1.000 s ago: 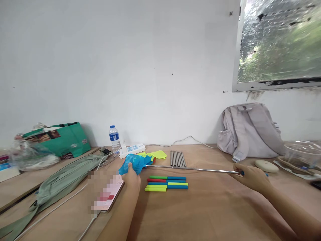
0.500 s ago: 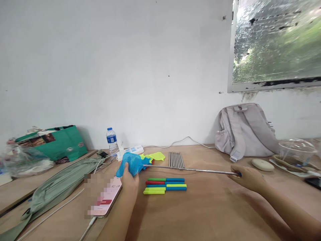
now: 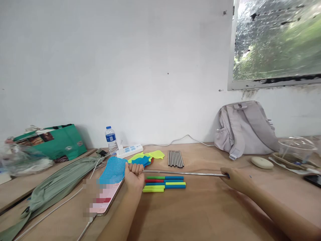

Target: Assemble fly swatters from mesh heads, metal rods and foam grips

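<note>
A blue fly swatter with a thin metal rod stretches level between my two hands over the table. My left hand is closed around its neck, just beside the mesh head of the fly swatter, which overhangs the phone. My right hand grips the far end of the rod, where a bit of dark blue shows at the fingers. Below the rod lie several coloured tubes in green, red, blue and yellow. Behind it are a row of metal rods and a pile of yellow, blue and red swatter heads.
A phone on a cable lies left of my left forearm. Farther back stand a power strip, a water bottle and a green bag. A grey-green strap bag lies left; a backpack and white oval case are right.
My left hand has moved from the mesh head to a fist around the swatter's neck. The swatter has shifted left and turned its head flatter; my right hand has come left with the rod's end.
</note>
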Tool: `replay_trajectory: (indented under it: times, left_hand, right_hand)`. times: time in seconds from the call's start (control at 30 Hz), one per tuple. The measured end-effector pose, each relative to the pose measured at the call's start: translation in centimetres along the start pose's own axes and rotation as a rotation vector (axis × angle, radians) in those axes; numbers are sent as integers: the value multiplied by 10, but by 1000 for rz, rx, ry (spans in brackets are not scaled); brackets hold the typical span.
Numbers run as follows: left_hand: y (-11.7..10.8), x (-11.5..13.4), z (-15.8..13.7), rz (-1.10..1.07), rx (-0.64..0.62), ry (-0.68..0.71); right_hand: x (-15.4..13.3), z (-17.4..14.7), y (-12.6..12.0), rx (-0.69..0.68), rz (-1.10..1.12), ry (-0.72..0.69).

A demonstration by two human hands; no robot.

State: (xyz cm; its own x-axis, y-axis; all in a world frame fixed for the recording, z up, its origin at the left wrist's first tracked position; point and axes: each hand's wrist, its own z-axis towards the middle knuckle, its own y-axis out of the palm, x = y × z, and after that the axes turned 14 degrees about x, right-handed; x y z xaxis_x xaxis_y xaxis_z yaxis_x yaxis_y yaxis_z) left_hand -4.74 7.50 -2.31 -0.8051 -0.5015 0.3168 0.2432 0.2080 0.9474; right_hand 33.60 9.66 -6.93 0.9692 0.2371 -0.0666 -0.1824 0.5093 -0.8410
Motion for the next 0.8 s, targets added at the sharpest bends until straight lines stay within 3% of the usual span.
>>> replay_trajectory:
  times: [0.2,0.43,0.53,0.7,0.8]
  left_hand:
    - [0,-5,-3,31,4,24]
    - [11,-1,-7,33,-21,70]
    - [15,6,-10,31,-63,93]
    - [23,6,-19,7,-96,81]
    - [23,0,-23,-12,-68,61]
  right_hand:
    - [3,0,-4,13,-45,-19]
    - [-20,-1,-16,248,-163,74]
    - [-33,0,-19,204,-75,68]
    - [-47,1,-22,5,147,-42]
    - [-56,1,-23,40,150,-92]
